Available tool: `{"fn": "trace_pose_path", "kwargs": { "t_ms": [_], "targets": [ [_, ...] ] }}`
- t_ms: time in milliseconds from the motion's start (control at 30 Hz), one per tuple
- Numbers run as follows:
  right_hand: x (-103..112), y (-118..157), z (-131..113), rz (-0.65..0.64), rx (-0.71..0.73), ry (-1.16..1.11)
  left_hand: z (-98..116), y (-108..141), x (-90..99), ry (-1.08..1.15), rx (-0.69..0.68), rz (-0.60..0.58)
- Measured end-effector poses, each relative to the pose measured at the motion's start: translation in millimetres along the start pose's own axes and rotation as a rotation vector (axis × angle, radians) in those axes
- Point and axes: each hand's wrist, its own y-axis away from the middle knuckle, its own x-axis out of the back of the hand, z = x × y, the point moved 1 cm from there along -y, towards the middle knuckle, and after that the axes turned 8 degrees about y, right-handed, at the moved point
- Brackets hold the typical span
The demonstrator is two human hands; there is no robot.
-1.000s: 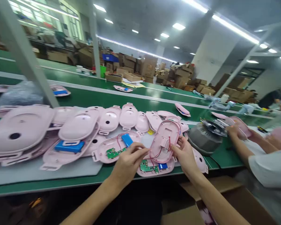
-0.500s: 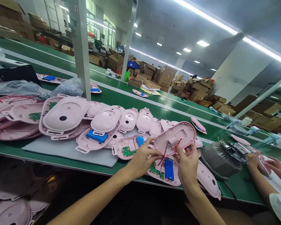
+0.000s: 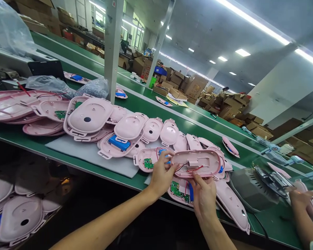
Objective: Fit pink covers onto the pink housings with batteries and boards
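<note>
Pink shell half (image 3: pixel 195 163), held above the base tray (image 3: pixel 181 191) at the bench's 5 o'clock edge, appeared light, rigid and wire-tethered; left hand (image 3: pixel 161 175) pinched its end, right hand (image 3: pixel 203 194) its lower rim.

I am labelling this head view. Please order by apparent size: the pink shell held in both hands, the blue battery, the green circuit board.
1. pink shell
2. blue battery
3. green circuit board, close to the battery in size, so this order is unsure.
</note>
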Motion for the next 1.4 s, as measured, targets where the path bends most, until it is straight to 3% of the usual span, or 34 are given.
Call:
{"fn": "trace_pose_path", "kwargs": {
  "t_ms": [67,133,233,300,367,433,500,567,667,833,933,1000,1067,1133,1200,1300,1400],
  "targets": [
    [11.8,-4.7,-2.4,-0.044,-0.013,0.096,1.5,-0.1,-0.2,0.07,0.013,-0.007],
    [25.9,-13.7,-11.6,0.015,0.07,0.251,2.3,-1.1,0.0,0.081,0.019,-0.016],
    [34.4,-28.8,-40.8,0.173,0.511,0.673,1.4,-3.3,1.0,0.025,0.004,-0.017],
    [23.0,-36.7,-60.4,0.02,0.805,1.029,0.0,-4.3,1.4,-0.007,-0.001,-0.029],
    [3.5,-43.6,-71.8,-0.292,0.935,1.328,-0.7,-4.5,1.5,-0.039,-0.011,-0.044],
    [-15.0,-50.3,-75.0,-0.55,0.917,1.526,-0.3,-4.0,1.7,-0.072,-0.023,-0.055],
    [-26.3,-56.5,-73.4,-0.686,0.813,1.623,0.3,-3.3,2.4,-0.112,-0.033,-0.06],
    [-29.3,-61.4,-70.8,-0.75,0.718,1.608,0.5,-3.2,3.7,-0.153,-0.038,-0.074],
    [-25.2,-64.6,-68.9,-0.748,0.701,1.531,0.4,-4.9,5.2,-0.194,-0.031,-0.129],
    [-23.6,-63.4,-65.4,-0.667,0.78,1.475,4.0,-15.3,8.0,-0.324,0.007,-0.173],
    [-16.6,-62.8,-65.3,-0.621,0.787,1.363,7.5,-28.2,9.6,-0.351,0.127,-0.316],
    [3.4,-59.3,-68.9,-0.488,0.793,1.202,10.7,-34.9,10.1,-0.342,0.183,-0.374],
    [39.2,-56.9,-74.2,-0.202,0.758,0.96,13.8,-38.4,10.3,-0.4,0.187,-0.343],
    [84.7,-61.4,-78.5,0.165,0.585,0.644,15.4,-39.4,10.3,-0.502,0.158,-0.273],
    [125.8,-74.6,-81.1,0.429,0.318,0.339,15.3,-39.2,9.5,-0.566,0.125,-0.232],
    [156.5,-102.6,-84.6,0.524,0.029,0.087,13.4,-38.5,8.3,-0.541,0.103,-0.194],
    [156.2,-125.2,-86.8,0.551,-0.024,-0.006,12.7,-37.3,7.9,-0.559,0.099,-0.158]
  ]
}}
